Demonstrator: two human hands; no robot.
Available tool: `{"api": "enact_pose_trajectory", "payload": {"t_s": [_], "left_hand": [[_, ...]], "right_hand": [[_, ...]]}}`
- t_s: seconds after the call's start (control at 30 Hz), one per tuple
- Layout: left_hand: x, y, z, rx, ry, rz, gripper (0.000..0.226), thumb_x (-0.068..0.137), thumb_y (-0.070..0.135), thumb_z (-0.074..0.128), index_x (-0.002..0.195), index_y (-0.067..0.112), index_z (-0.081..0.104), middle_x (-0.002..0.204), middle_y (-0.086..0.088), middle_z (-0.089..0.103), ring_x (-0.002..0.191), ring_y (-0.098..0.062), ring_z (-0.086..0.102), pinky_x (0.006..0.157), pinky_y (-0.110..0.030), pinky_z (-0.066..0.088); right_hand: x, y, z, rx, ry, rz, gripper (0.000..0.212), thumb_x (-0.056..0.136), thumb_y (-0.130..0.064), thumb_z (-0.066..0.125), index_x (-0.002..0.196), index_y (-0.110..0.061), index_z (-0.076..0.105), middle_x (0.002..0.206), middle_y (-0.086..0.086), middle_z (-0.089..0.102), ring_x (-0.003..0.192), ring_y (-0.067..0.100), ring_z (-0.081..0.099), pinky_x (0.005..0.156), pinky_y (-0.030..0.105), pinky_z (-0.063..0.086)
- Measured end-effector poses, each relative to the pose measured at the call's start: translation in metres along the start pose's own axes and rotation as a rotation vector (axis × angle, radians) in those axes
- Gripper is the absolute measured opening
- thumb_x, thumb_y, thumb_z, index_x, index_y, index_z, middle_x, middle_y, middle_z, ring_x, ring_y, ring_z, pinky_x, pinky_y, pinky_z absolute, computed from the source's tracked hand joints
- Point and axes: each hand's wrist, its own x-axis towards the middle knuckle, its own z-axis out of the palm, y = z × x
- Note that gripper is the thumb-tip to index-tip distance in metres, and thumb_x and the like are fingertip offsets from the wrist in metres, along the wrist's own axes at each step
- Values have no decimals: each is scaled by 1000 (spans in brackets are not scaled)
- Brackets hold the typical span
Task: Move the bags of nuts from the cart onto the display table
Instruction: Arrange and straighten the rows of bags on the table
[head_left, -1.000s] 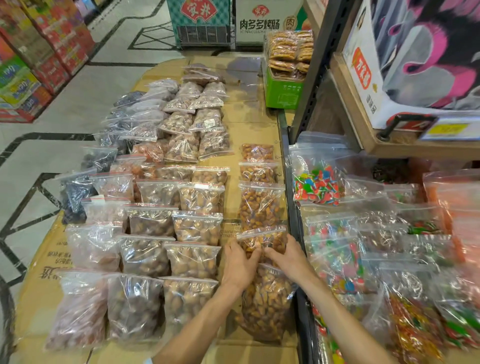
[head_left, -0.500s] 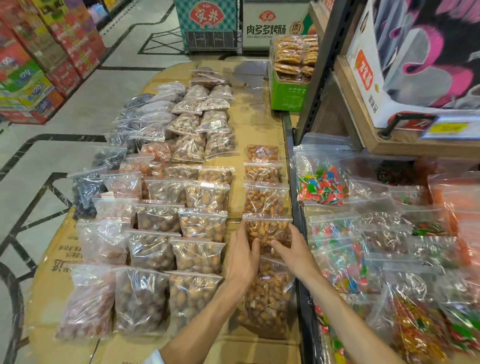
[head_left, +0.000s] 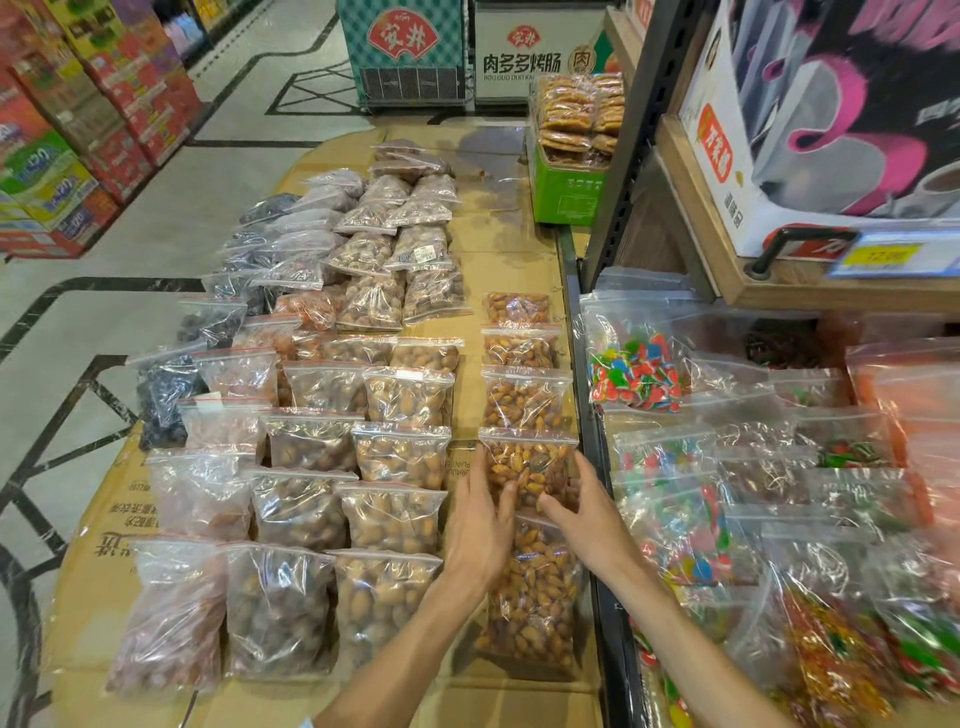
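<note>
both hands frame a clear zip bag of almonds (head_left: 527, 465) lying on the cardboard-covered tabletop (head_left: 98, 597): left hand (head_left: 480, 525) flat against its left edge, right hand (head_left: 579, 512) along its right, each grip wide, fingers straight. another almond bag (head_left: 530, 592) lies nearer, overlapped.

Shop, food store. Rows of clear bags of nuts (head_left: 400, 457) laid out on cardboard-covered table (head_left: 498, 244). Bags of bright candy (head_left: 636, 371) beside them. Yellow price tag (head_left: 883, 255) on wooden shelf (head_left: 779, 291). Stacks of colourful boxes (head_left: 78, 130) along aisle. Freezer (head_left: 410, 52) with big sign at back. Shiny tiled floor (head_left: 104, 312).
</note>
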Motion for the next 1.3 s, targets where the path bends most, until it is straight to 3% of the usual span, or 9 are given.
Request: {"api": "enact_pose_trajectory", "payload": {"t_s": [0.1,0.3,0.5,0.63,0.77,0.97,1.07,1.17,1.3], "left_hand": [[-8,-11,1,-68,7,40,83,104,54,53,168,22,9,167,-4,34,153,-18,34,127,-45,31],[-28,-24,3,-127,-16,61,90,95,70,54,165,32,12,168,6,33,155,-10,30,127,-46,30],[-55,-33,3,-80,-51,98,79,103,35,64,165,25,17,161,18,21,150,2,18,123,-20,15],[-65,-46,7,-46,-75,61,77,100,38,67,164,27,26,163,5,38,151,-11,34,126,-37,31],[-74,-48,10,-23,-114,65,74,102,38,64,163,25,26,165,5,37,150,-12,36,125,-37,33],[-76,-52,14,-28,-143,49,70,102,32,63,163,28,28,157,2,46,144,-14,45,123,-38,36],[-77,-53,12,-15,-113,97,70,106,27,60,165,25,23,162,0,39,150,-13,37,120,-26,28],[-79,-50,9,-29,-63,162,69,107,29,56,166,31,19,165,4,33,150,-4,31,123,-29,29],[-79,-48,7,-67,-11,169,72,108,34,52,167,38,11,152,13,35,136,6,34,109,-20,33]], "right_hand": [[-14,-1,-1,13,32,-45,89,100,-41,69,168,-32,12,167,-3,37,151,19,41,122,48,39],[-44,7,6,32,59,-143,83,102,-36,66,167,-39,14,170,-12,26,145,-1,41,121,35,34],[-72,29,21,48,89,-89,87,102,-38,66,167,-36,8,176,-9,11,161,15,16,129,47,25],[-85,42,36,114,116,-40,96,101,-27,68,169,-25,0,176,-3,8,161,18,14,128,41,20],[-93,48,52,162,176,71,104,99,-25,72,168,-20,-6,175,1,16,160,23,23,127,44,25],[-93,59,60,129,136,143,78,97,-31,74,160,-14,31,151,8,54,131,23,55,109,35,44],[-92,57,57,125,118,91,76,98,-29,73,162,-25,31,152,5,52,136,23,53,112,39,43],[-93,53,52,138,113,15,80,100,-25,71,165,-28,25,160,1,42,148,19,41,116,37,37],[-89,53,49,124,64,-36,91,100,-27,71,168,-36,11,166,0,31,153,17,31,122,38,29]]}}
